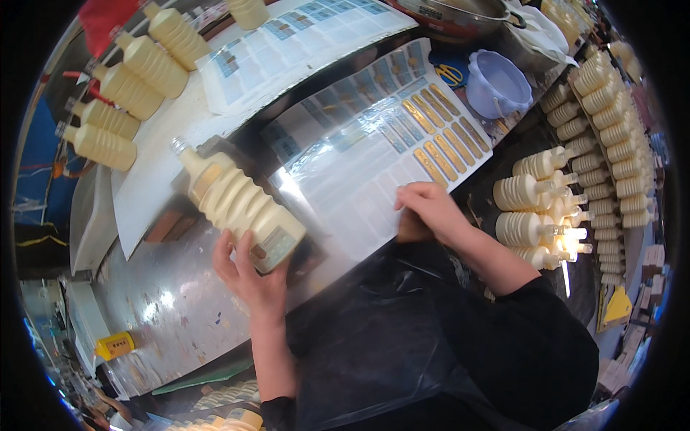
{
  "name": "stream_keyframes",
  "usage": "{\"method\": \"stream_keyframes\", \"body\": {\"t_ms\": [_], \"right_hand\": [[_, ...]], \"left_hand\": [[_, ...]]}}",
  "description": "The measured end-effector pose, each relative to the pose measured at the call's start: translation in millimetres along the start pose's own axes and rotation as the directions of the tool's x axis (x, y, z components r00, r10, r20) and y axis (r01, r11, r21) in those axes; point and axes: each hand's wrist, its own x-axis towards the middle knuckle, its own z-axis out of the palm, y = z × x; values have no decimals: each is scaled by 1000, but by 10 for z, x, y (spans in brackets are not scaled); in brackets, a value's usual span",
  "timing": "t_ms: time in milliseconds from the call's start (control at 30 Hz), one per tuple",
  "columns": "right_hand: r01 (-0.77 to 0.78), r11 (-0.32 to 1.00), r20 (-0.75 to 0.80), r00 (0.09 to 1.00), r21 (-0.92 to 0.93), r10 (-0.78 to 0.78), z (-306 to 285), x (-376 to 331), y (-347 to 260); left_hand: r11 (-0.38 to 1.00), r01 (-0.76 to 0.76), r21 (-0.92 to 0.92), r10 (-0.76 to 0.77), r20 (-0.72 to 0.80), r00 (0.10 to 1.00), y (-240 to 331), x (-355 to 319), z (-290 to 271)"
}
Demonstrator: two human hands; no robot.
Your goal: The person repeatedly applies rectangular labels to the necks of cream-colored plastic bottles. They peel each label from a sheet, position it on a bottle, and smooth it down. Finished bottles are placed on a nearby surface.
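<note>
My left hand (253, 279) is closed around the base of a cream ribbed bottle (237, 197). The bottle tilts with its clear neck toward the far left, and a greyish label sits near its base, another patch near its shoulder. Over the near right part of a label sheet (352, 215), my right hand (430, 207) has its fingertips pressed together; whatever they hold, if anything, is hidden. The sheet carries rows of gold strips (444, 140) and blue-grey labels, with its near part pale.
Several cream bottles (147, 65) stand at the far left beside another label sheet (287, 43). A lavender basin (496, 82), yellow-handled scissors (449, 74) and a metal pan (460, 18) are at the far right. More bottles (525, 192) stand right, below the table. A yellow container (115, 346) lies left.
</note>
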Motion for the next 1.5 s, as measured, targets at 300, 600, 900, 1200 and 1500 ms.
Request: {"method": "stream_keyframes", "body": {"t_ms": [300,600,900,1200,1500], "right_hand": [[98,259,-43,871,-961,-490,-329,-389,418],[411,516,234,897,-752,-374,-268,-215,38],[196,94,147,915,-976,-377,-581,-348,142],[-145,976,-308,932,162,190,-593,-110,661],[110,874,-266,928,-474,-261,-375,-221,-96]], "left_hand": [[982,-117,149,102,105,989,96,80,-153],[994,49,94,-50,16,999,123,6,-74],[995,93,20,-94,31,995,15,-56,-92],[999,12,-45,-12,-1,1000,-82,-26,-116],[995,68,-78,-74,-73,995,-98,-61,-88]]}}
